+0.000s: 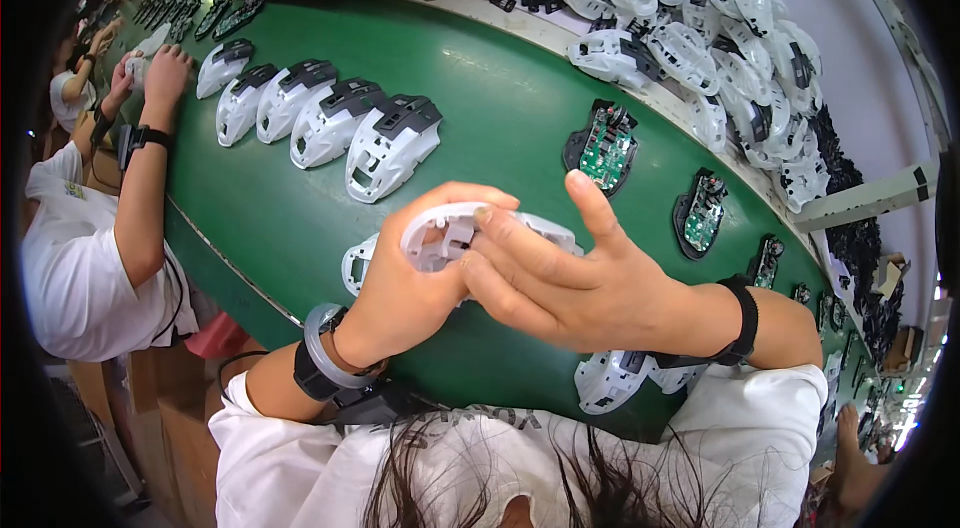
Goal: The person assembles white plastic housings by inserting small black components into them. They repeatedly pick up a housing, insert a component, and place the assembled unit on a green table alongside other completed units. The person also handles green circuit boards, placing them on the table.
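Shell [455, 231]: left hand [398, 293] is clasping it; right hand [590, 288], thumb [592, 208] spread, is touching it; probably light, stiff, best held by rim [440, 214].

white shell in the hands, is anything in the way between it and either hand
Nothing visible is: the left hand grips the white shell directly, and the right hand reaches onto it with nothing else between. The five shells in a row lie beyond, on the green table.

Five white shells [335, 123] line the green tabletop [490, 93] beyond the left grip [402, 283]; circuit boards [607, 153] stretch from beyond the right grip [575, 283] to its right, with more shells [608, 383] nearer the body.
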{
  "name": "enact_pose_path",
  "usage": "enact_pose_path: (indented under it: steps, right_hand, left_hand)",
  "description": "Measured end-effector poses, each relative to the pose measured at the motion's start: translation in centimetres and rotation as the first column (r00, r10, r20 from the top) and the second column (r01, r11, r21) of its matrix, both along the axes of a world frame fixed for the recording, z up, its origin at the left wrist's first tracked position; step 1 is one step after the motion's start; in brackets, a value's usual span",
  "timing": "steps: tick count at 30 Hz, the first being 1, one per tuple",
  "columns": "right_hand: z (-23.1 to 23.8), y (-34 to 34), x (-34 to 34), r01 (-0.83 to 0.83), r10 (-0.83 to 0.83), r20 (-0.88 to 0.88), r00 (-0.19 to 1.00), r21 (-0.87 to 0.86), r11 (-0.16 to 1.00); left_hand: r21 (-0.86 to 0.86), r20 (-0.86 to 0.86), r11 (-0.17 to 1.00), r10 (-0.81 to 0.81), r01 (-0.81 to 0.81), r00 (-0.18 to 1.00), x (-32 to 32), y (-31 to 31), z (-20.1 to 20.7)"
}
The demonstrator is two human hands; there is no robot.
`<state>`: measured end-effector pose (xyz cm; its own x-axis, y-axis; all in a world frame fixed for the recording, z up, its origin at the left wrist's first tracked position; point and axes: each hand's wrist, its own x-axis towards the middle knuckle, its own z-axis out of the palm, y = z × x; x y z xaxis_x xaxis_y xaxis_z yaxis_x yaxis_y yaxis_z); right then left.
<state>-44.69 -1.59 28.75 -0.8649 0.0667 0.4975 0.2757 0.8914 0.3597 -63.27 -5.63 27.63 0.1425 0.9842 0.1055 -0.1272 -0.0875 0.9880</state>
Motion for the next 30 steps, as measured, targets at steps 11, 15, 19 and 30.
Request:
enact_pose_path:
  steps: [11, 15, 19, 30]
  right_hand:
    - [1.4, 14.5, 2.0, 0.143, -0.325, -0.245, 0.913, -0.554, 0.82]
    - [-1.5, 23.6, -4.0, 0.275, -0.427, -0.234, 0.874, -0.487, 0.829]
    - [-4.0, 28.8, -10.0, 0.405, -0.508, -0.179, 0.843, -0.411, 0.817]
    - [0.2, 17.7, -3.1, 0.127, -0.302, -0.211, 0.929, -0.586, 0.8]
  left_hand:
    - [0.051, -0.892, 0.656, -0.309, 0.753, 0.329, 2.9, -2.7, 0.3]
    - [0.408, -0.852, 0.789, 0.148, 0.459, 0.502, 0.7, 1.5, 3.4]
    - [0.192, -0.981, 0.931, 0.182, 0.311, 0.062, -5.9, 5.8, 1.0]
    - [0.025, -0.896, 0.923, -0.15, 0.385, 0.417, -6.7, -1.8, 1.5]
